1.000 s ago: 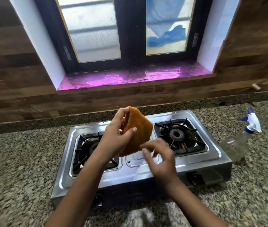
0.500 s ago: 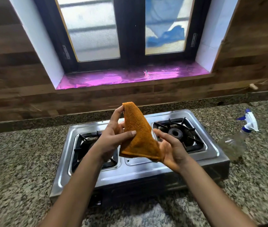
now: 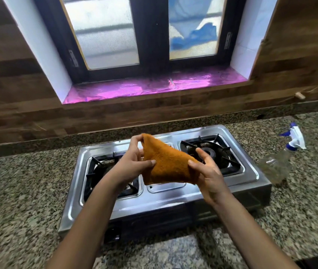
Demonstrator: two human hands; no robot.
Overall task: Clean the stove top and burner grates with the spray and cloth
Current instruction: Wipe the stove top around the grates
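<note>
An orange cloth (image 3: 168, 164) is stretched in the air above the middle of a steel two-burner stove (image 3: 154, 202). My left hand (image 3: 132, 164) pinches its upper left edge, thumb in front. My right hand (image 3: 206, 171) grips its lower right corner. The left burner grate (image 3: 98, 171) is partly hidden behind my left wrist. The right burner grate (image 3: 222, 152) shows black behind my right fingers. A clear spray bottle (image 3: 278, 162) with a white and blue trigger head stands on the counter right of the stove.
The stove sits on a speckled granite counter (image 3: 18, 200). Behind it runs a wooden backsplash (image 3: 28, 117) under a window with a shiny purple sill (image 3: 154, 88). Stove knobs on the dark front panel (image 3: 154, 226) face me.
My right hand went from reaching under the cloth to gripping its lower corner and pulled it rightward. The folded cloth has opened out wider between both hands.
</note>
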